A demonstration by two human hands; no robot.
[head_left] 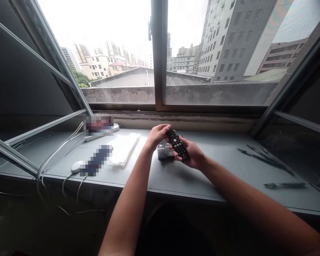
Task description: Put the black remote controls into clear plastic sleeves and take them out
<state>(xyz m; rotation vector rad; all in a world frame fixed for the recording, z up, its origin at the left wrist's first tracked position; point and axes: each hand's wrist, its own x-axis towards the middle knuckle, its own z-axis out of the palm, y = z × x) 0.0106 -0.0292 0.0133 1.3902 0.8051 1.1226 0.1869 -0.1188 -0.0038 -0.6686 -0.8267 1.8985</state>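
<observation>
A black remote control (179,145) with rows of small buttons is held up at a tilt above the grey tabletop (170,181). My right hand (192,153) is wrapped around its lower half, thumb along the right edge and fingertips showing on the left. At its top end, the bent fingers of my left hand (159,135) are closed on the tip; exactly how they grip is partly hidden. Below and behind, two more black remotes (162,152) lie side by side on the table, partly covered by the held one and my hands.
A stack of white paper (125,151) lies left of my hands. Farther left are a blurred-out phone-like object (97,161), a white round charger (76,167), a power strip (116,127) and cables. Several pens (266,158) lie right. Metal frame bars (66,76) flank the window.
</observation>
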